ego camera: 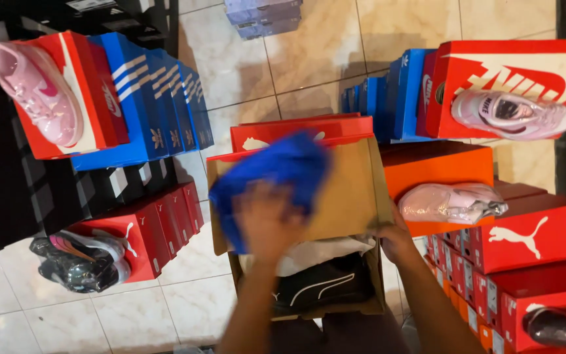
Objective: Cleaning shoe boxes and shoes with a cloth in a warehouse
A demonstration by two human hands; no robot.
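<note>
My left hand (266, 223) is raised and blurred over an open cardboard shoebox (355, 196), gripping a bright blue cloth (276, 174). The box's lid stands up behind it. My right hand (394, 239) rests on the box's right edge, fingers curled on the rim. Inside the box lie a black shoe with a white stripe (322, 285) and white wrapping paper (316, 252).
Stacks of red, blue and orange shoeboxes stand on both sides. A pink shoe (37, 88) sits on the left stack, a wrapped pink shoe (450, 203) on the orange box, a pale pink shoe (512, 115) upper right, a dark shoe (80, 259) lower left. Tiled floor (132, 308).
</note>
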